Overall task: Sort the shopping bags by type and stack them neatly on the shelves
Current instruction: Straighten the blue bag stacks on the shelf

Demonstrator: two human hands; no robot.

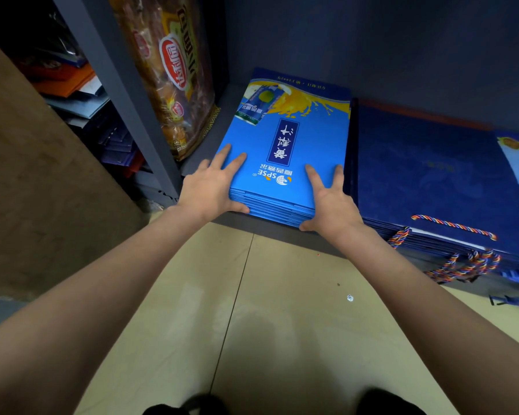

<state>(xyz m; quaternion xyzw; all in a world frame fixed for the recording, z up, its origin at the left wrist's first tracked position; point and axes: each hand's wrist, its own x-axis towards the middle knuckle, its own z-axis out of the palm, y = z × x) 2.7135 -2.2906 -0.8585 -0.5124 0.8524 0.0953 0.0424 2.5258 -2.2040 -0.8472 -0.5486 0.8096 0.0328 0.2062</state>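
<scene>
From the head view, they're squaring up the light blue bag stack (285, 163) on the bottom shelf (204, 163), left hand (210, 187) and right hand (330, 202) both flat on top, fingers spread, thumbs hooking the front edge. Next move probably needs an even push back. Count: one light blue stack, one navy bag stack (432, 181) just beside it, one brown bag (174, 79) standing upright at left.

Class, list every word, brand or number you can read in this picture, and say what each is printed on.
"SPSE": top light blue bag, upside down to the camera.
Chinese characters on that bag's dark panel and top strip: not legible to me.
Red oval logo on the brown packet: blurred.
Dark blue bags: faint print, unreadable.
</scene>
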